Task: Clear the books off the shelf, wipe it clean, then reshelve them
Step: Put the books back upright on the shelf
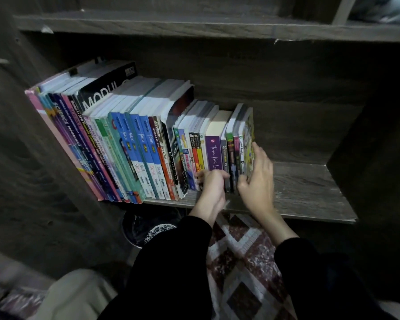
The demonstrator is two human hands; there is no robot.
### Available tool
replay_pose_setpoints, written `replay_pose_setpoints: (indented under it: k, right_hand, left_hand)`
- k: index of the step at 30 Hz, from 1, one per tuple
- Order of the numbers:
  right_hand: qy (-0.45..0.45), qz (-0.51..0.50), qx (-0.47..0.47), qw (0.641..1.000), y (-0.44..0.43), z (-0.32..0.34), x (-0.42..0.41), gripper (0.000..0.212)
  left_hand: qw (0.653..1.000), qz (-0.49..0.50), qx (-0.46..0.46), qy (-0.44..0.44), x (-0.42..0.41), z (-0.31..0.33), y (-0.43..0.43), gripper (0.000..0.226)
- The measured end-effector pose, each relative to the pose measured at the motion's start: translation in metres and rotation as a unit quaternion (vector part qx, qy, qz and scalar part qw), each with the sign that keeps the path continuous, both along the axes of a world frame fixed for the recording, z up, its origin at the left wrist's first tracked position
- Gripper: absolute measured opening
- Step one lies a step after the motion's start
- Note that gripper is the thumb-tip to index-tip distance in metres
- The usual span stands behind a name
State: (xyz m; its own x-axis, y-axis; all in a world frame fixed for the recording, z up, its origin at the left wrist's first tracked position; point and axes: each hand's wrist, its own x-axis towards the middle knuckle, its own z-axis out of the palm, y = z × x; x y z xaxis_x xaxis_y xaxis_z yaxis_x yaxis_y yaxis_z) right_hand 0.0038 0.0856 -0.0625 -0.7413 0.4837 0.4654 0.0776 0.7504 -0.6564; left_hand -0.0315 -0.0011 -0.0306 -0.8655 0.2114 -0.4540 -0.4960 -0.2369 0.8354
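Nearest the camera, two black sleeves [171, 262] reach forward over a patterned rug [245, 257] toward the shelf [305, 190].

Left hand [211, 185]: fingers curled against the lower spines of the small books near the purple book [214, 153]. Whether the fingers have closed round any spine cannot be told; they are partly hidden and blurred.

Right hand [256, 179]: spread flat, palm against the cover of the end book [248, 139], thumb low at the spines. It brackets the group rather than gripping it.

Books [134, 144]: a full row standing upright, spines outward, from the left wall to about mid-shelf. Tall textbooks stand at the left, shorter paperbacks at the right. Bare board lies to the right of the end book.

Key relation: the paperback group stands between the two hands, long axes vertical, spines facing the person. The right hand covers the free end; the left presses in from the other side. Judged from this, clearing has scarcely begun, and the next move would be to squeeze the group between both palms and draw it straight out toward the body. A loose squeeze could let the middle books slip.

Beyond: the dark back panel [286, 88] and the board above [194, 26].
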Motion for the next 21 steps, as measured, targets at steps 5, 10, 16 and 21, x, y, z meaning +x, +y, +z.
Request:
replay_pose_setpoints:
  k: [5, 10, 16, 21]
  right_hand:
    - [-0.038, 0.003, -0.052, 0.998, 0.004, -0.009, 0.003, 0.081]
    - [-0.037, 0.02, -0.089, 0.995, 0.015, 0.004, 0.001, 0.075]
    - [-0.046, 0.084, -0.069, 0.993, 0.031, 0.035, -0.007, 0.077]
    - [-0.158, 0.169, 0.061, 0.971, 0.035, 0.056, -0.013, 0.091]
  left_hand:
    - [0.999, -0.029, 0.026, 0.026, 0.009, -0.003, 0.0, 0.08]
    - [0.988, -0.096, -0.119, 0.021, 0.0, -0.021, -0.015, 0.079]
    - [0.9, -0.056, -0.282, 0.327, 0.013, 0.005, -0.014, 0.051]
    - [0.753, -0.113, -0.453, 0.464, -0.014, 0.034, -0.006, 0.086]
